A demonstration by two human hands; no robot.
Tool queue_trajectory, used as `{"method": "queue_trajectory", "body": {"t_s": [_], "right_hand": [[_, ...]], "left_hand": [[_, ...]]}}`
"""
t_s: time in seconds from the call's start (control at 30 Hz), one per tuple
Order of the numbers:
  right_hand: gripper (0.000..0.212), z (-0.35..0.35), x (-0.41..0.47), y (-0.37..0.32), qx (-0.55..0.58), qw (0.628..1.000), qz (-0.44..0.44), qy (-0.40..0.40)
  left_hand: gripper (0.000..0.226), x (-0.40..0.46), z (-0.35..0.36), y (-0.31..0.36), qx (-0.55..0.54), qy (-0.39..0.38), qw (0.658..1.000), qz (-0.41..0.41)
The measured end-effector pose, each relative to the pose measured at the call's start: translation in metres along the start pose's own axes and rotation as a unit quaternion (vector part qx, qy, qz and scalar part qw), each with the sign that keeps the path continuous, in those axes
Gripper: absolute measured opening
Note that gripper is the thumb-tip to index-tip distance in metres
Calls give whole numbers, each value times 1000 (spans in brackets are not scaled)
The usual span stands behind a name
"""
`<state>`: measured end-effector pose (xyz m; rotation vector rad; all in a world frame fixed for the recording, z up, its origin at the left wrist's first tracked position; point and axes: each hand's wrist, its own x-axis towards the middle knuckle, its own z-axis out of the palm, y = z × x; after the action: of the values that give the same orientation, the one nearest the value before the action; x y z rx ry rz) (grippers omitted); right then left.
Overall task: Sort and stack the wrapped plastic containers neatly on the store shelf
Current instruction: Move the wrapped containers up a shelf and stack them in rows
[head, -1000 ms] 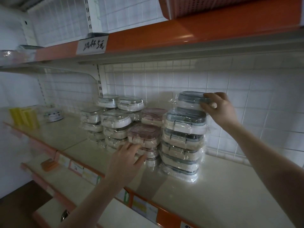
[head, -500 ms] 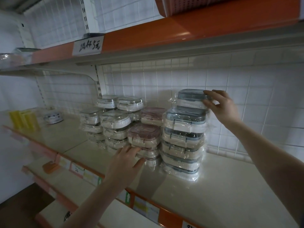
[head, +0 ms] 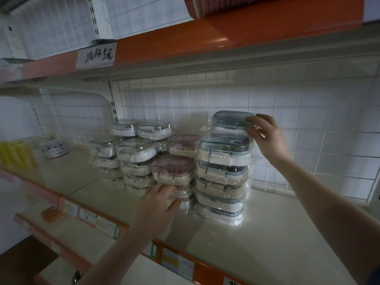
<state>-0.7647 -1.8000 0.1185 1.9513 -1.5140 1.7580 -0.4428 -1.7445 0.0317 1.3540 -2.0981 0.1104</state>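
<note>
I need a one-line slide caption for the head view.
Right hand grips the top blue-lidded container; left hand touches the pink-lidded stack beside it.

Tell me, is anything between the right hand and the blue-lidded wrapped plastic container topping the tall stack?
Nothing visible: the right hand pinches the right end of the blue-lidded wrapped plastic container.

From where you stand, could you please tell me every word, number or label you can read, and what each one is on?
"纸杯5元", as best I can read it: handwritten white card on the orange edge of the upper shelf.
The price tags on this shelf's front rail: too blurred to read.
Band label on the round item at left: too blurred.
No readable print on the wrapped containers, including the top container that the right hand grips.
</note>
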Motion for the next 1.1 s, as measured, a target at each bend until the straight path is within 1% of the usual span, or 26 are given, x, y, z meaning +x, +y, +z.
{"method": "queue_trajectory", "body": {"t_s": [0.17,0.3,0.37,0.47,0.57,0.73,0.83,0.97,1.03,1.1], "right_hand": [[32,2,10,-7,-37,999,31,-24],[38,0,14,-12,-88,994,48,-42],[43,-3,13,-16,-112,990,62,-50],[47,-13,6,-22,-130,987,90,-38],[46,-30,-8,-25,-155,981,116,-28],[43,-71,-62,-35,-250,957,141,-51],[43,-94,-103,-49,-303,935,176,-60],[43,-123,-169,-72,-369,896,238,-61],[42,-137,-209,-85,-397,878,261,-55],[42,-149,-248,-99,-414,864,280,-51]], "left_hand": [[54,0,-3,-5,7,-1,1000,-1],[59,-1,-6,-6,8,-9,1000,-6],[58,-3,-8,-5,12,-11,1000,-7],[56,-6,-12,-3,19,-5,1000,-2],[58,-7,-16,3,9,3,1000,5],[41,-18,-29,22,-26,-6,1000,4],[46,-29,-34,32,-26,-27,999,26],[46,-55,-30,39,-33,-6,996,85],[41,-72,-24,44,-42,-9,995,92],[42,-92,-19,52,-54,-17,994,98]]}}
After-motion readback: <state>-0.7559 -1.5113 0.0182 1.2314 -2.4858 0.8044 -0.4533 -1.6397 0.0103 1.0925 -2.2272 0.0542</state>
